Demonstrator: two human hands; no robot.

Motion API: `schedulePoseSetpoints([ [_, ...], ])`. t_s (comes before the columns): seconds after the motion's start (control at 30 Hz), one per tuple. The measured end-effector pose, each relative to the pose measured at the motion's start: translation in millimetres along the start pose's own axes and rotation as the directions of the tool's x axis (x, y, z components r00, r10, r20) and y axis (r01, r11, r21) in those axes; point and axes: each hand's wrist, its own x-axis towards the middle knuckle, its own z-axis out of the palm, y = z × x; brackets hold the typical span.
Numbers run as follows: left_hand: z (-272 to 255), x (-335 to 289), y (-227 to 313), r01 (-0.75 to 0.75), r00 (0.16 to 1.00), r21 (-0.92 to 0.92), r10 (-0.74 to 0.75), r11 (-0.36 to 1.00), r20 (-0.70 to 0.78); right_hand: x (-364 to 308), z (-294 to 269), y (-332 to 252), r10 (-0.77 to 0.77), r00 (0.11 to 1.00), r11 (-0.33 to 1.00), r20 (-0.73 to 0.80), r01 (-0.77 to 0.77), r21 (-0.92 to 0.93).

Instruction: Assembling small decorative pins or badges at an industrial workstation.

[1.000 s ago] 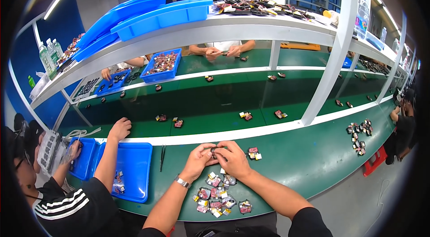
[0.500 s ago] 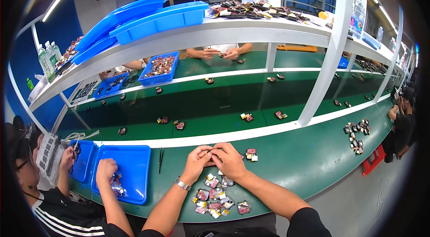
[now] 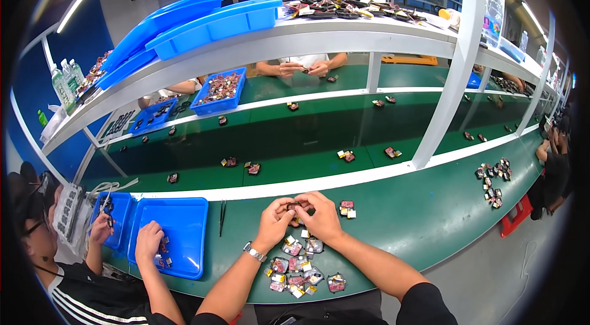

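My left hand (image 3: 275,221) and my right hand (image 3: 316,215) meet over the green workbench, fingertips closed on a small black-edged electronic module (image 3: 293,207). Part of its reddish board shows between the fingers; the rest is hidden. Just below lies a loose pile of similar modules (image 3: 297,265), with red boards, clear or black cases and white and yellow pieces. A pair of stacked modules (image 3: 348,209) sits right of my right hand. Black tweezers (image 3: 222,218) lie on the bench, left of my left hand.
A blue tray (image 3: 200,242) stands at left, where a co-worker's hand (image 3: 148,240) reaches in. Beyond a white rail, a green conveyor belt (image 3: 295,168) carries spaced modules. A white post (image 3: 452,73) and an overhead shelf (image 3: 344,42) stand ahead. Another module cluster (image 3: 493,180) lies far right.
My fingers have shifted on the module, and more of its red board now shows. The modules on the belt have slid a little to the right. The co-worker's hands at left have moved slightly.
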Motion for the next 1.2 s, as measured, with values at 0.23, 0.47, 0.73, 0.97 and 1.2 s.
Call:
schedulePoseSetpoints([
  [0.23, -7, 2, -5, 0.015, 1.0, 0.008, -0.015, 1.0, 0.026, -2, -1, -5, -0.025, 1.0, 0.999, 0.006, 0.025, -0.02],
  [0.47, -4, 1, 2, -0.012, 0.999, -0.087, 0.008, 0.996, -0.048, 30, -6, 15, 0.074, 0.996, 0.997, -0.051, -0.075, -0.024],
  [0.73, -7, 7, -2, 0.059, 0.998, -0.083, -0.06, 0.995, -0.008, 109, -20, 98, 0.215, 0.964, 0.918, -0.155, -0.253, -0.305],
  [0.97, -12, 2, 2, 0.07, 0.998, -0.001, -0.07, 0.998, 0.001, 93, -103, 108, -0.045, 0.877, 0.693, -0.478, -0.317, -0.648],
  [1.2, -9, 7, 2, 0.063, 0.997, 0.038, -0.065, 0.997, 0.038, 93, -125, 133, 0.144, 0.898, 0.674, -0.415, -0.396, -0.623],
])
